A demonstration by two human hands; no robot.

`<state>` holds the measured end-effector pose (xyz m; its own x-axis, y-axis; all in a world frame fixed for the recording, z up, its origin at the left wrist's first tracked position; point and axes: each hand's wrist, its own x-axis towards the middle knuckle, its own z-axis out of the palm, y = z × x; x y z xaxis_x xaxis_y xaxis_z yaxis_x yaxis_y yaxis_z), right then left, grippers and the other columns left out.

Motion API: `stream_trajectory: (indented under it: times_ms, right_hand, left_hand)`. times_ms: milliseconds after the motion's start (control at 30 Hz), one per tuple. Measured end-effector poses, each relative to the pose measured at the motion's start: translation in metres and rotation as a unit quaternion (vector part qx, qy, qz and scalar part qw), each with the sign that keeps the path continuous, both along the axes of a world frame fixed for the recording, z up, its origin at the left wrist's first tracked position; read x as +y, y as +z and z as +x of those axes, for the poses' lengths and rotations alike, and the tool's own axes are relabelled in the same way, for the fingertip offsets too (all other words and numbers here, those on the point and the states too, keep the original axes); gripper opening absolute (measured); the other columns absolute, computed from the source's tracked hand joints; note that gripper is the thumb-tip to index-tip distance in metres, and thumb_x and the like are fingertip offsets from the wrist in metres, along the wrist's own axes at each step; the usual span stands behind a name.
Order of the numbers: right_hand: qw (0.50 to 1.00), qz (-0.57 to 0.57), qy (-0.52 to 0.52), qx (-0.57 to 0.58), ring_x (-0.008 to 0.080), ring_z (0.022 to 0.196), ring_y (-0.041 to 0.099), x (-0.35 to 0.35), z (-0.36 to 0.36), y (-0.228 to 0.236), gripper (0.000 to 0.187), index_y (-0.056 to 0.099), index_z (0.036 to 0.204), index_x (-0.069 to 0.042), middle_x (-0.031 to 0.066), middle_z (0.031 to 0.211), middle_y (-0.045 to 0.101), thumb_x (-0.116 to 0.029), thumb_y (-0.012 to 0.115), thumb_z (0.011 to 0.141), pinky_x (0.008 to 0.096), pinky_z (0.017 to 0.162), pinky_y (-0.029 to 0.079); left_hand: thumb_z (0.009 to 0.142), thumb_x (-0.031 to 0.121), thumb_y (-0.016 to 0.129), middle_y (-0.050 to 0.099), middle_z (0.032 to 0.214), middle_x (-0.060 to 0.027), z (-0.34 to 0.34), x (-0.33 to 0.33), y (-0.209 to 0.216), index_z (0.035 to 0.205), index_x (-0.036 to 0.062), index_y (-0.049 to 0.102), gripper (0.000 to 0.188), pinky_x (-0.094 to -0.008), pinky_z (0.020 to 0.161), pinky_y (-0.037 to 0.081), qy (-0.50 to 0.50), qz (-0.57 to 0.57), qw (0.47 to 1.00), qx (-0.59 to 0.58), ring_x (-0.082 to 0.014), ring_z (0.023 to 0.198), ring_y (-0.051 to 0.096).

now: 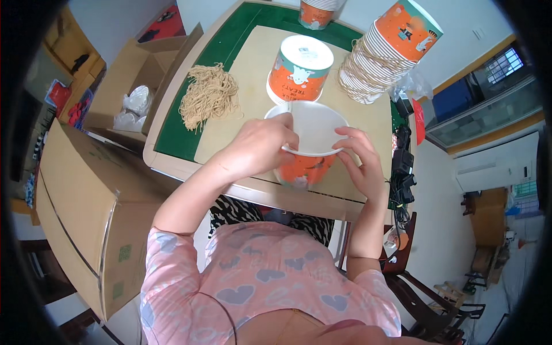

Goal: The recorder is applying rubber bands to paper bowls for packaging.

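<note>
An orange paper bucket [305, 168] with a white inside stands at the near edge of the table, its mouth facing up. My left hand [261, 144] is closed on its left rim, with some fingertips inside the mouth. On the opposite side, my right hand [361, 158] pinches the rim between fingers and thumb. Just behind is an upside-down bucket [299, 72] in orange and green. To the left lies a loose heap of beige cords [210, 95]. Whether a cord is in my left fingers is hidden.
A tall leaning stack of nested buckets [379, 57], with cords around it, stands at the back right. Another stack [316, 14] is at the far edge. Black power adapters [403, 164] line the right edge. Cardboard boxes [98, 218] flank the table's left.
</note>
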<state>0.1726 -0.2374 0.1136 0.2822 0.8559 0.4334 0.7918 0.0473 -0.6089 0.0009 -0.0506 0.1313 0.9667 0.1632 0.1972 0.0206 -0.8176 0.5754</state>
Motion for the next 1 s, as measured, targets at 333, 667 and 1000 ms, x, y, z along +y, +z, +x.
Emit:
stream_trajectory:
  times_ms: [333,667,1000]
  right_hand:
    - [0.998,0.024,0.021,0.054,0.0274,0.099,0.055,0.003,0.004,-0.004,0.012,0.058,0.095,-0.001,0.0121,0.103,0.06,0.003,0.054,0.084,0.0338,0.086,0.043]
    - [0.994,0.002,0.039,0.105,0.0236,0.094,0.055,0.003,0.01,-0.011,0.011,0.058,0.095,-0.001,0.0099,0.094,0.059,0.003,0.051,0.087,0.0316,0.083,0.044]
    - [0.993,0.077,-0.016,0.087,0.0267,0.106,0.056,0.014,-0.005,-0.018,0.017,0.062,0.1,-0.002,0.0147,0.112,0.058,0.003,0.053,0.087,0.033,0.088,0.044]
  left_hand:
    - [0.071,0.004,0.071,0.058,0.071,-0.0025,0.008,0.016,0.0,0.091,-0.0002,0.065,0.021,-0.0244,0.058,0.039,-0.116,-0.25,0.958,0.083,-0.0095,0.065,0.048]
    - [0.072,0.008,0.072,0.048,0.061,0.0033,0.011,0.015,0.002,0.091,0.0013,0.066,0.021,-0.0235,0.052,0.032,-0.107,-0.331,0.933,0.093,-0.0053,0.058,0.041]
    - [0.07,0.006,0.07,0.039,0.058,0.0056,0.017,0.005,0.001,0.093,0.0004,0.066,0.024,-0.0238,0.052,0.03,-0.05,-0.318,0.94,0.113,-0.0057,0.055,0.036]
